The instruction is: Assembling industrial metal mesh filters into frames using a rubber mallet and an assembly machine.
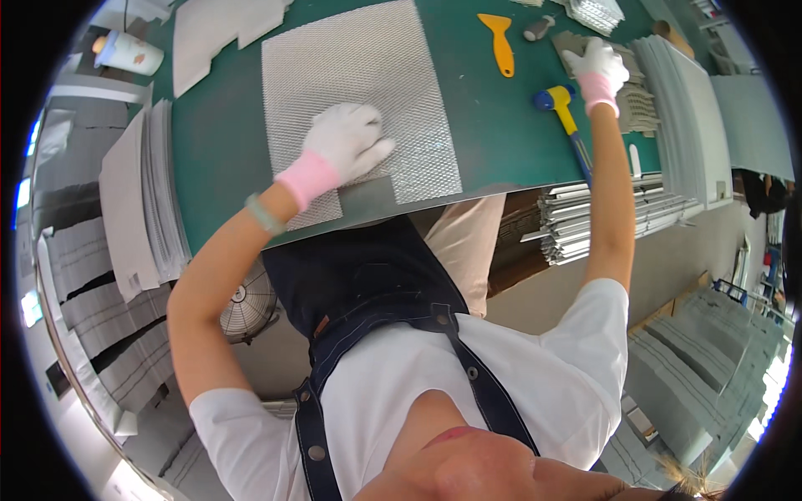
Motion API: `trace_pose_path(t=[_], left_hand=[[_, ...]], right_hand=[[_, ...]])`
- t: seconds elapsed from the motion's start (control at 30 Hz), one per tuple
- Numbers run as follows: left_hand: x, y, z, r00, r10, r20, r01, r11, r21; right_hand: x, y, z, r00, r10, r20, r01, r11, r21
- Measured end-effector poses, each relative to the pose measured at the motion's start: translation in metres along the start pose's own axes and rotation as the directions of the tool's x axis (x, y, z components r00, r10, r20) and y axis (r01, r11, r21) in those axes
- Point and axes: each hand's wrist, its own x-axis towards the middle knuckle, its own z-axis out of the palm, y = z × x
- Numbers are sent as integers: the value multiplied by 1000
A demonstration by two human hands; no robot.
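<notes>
My left hand [344, 144], in a white glove with a pink cuff, lies on a silvery expanded-metal mesh sheet [351, 63]. Its thumb is spread from the fingers, and nothing shows in its grasp. The sheet has a rectangular notch at the near edge, by the table's rim. Out to the right, my right hand [601, 68], gloved the same way, reaches over grey ridged pieces [638, 108] stacked on the table. Thumb and fingers are apart there; the undersides of the fingertips are hidden.
On the green table [217, 159] lie a yellow scraper [499, 46], a blue-and-yellow mallet [566, 121] and a short grey-handled tool [539, 28]. White panels [689, 117] stand at right, others [138, 200] at left. Metal strips [576, 221] jut below the right edge. A fan [248, 305] stands underneath.
</notes>
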Motion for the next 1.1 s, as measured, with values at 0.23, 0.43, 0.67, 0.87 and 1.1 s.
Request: trace_pose_path(t=[0.23, 0.43, 0.67, 0.87, 1.1], left_hand=[[11, 15, 23, 986, -129, -101, 142, 981, 134], [17, 11, 25, 971, 93, -221, -68, 991, 117], [13, 15, 40, 952, 238, -192, -213, 966, 144], [-8, 72, 46, 976, -26, -217, 49, 994, 100], [-9, 74, 46, 987, -75, -145, 94, 987, 130]], right_hand=[[-90, 13, -30, 897, 167, -410, 360, 263, 895], [-194, -11, -65, 983, 179, 34, 4, -205, 979], [-279, -48, -54, 928, -288, 236, -298, -193, 935], [-331, -50, -21, 797, -409, 444, -515, -78, 854], [-335, -64, -11, 790, -459, 406, -592, -398, 701]])
